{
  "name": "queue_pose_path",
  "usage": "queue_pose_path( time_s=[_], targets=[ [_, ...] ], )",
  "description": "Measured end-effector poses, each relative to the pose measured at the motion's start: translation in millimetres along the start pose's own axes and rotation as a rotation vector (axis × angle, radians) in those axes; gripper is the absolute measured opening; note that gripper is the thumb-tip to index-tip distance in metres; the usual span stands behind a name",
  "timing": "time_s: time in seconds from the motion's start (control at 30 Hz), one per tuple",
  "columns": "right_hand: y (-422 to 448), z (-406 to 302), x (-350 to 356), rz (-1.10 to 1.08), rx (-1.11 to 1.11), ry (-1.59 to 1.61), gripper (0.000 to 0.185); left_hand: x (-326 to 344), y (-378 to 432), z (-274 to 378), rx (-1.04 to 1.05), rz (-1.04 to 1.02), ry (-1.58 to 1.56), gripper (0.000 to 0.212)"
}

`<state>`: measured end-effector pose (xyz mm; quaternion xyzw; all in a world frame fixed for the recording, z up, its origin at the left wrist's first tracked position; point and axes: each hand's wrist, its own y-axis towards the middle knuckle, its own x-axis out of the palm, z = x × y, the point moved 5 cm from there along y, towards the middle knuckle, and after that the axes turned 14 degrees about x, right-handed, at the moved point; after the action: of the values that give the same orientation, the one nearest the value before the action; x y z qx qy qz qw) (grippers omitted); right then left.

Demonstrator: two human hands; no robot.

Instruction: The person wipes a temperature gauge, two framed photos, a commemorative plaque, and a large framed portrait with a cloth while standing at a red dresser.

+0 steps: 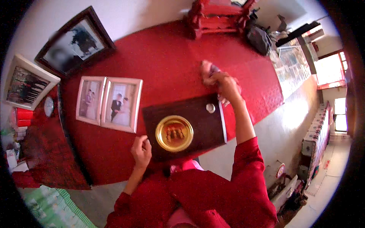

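My right hand is shut on a crumpled cloth, pinkish with a dark patch, over the red tabletop. Hand and cloth are blurred. Below it lies a dark brown rectangular panel with a pale strip along its right edge. A round gold-rimmed disc is on the panel, with several golden shapes at its centre. Near the panel's upper right corner is a small white round piece. My left hand, its fingers curled and nothing visible in them, is beside the panel's left edge.
Left of the panel lies a white double photo frame. A dark picture frame and another white frame lean at the wall. Red carved wooden furniture stands at the back, a dark bag beside it.
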<state>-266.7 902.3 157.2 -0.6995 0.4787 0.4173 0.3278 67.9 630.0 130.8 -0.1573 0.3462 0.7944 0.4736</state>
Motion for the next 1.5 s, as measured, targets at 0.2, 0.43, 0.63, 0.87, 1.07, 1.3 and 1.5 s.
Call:
queue_pose_path(
  time_s=[0.2,0.43,0.63,0.87,1.07,1.3,1.5],
  targets=[
    [-83.3,-11.0,-53.1,0.568,-0.042,-0.331,0.031,-5.0,5.5,1.9,-0.202,-0.096,-0.083,0.018],
    [-158.2,-7.3,5.2,0.195,0.433,0.427,0.013,-7.5,-8.4,-12.0,-0.6,-0.015,-0.485,0.035],
    [-166.2,-13.1,10.7,0.297,0.38,0.312,0.015,-4.8,-5.6,-12.3,-0.627,-0.044,-0.466,0.035],
    [-146.8,21.0,3.8,0.483,0.321,0.116,0.022,-8.2,-1.7,-2.8,-0.667,-0.051,-0.507,0.031],
    [-160.7,11.8,19.3,0.374,0.55,0.122,0.011,-7.6,-2.7,-7.7,-0.671,-0.08,-0.508,0.036],
    [-158.6,6.1,27.2,0.389,0.691,0.033,0.019,-4.9,-4.2,-15.1,-0.721,-0.099,-0.488,0.029],
    [-151.8,11.9,24.8,0.374,0.795,0.015,0.035,-1.7,-2.8,-19.2,-0.669,-0.071,-0.484,0.026]
  ],
)
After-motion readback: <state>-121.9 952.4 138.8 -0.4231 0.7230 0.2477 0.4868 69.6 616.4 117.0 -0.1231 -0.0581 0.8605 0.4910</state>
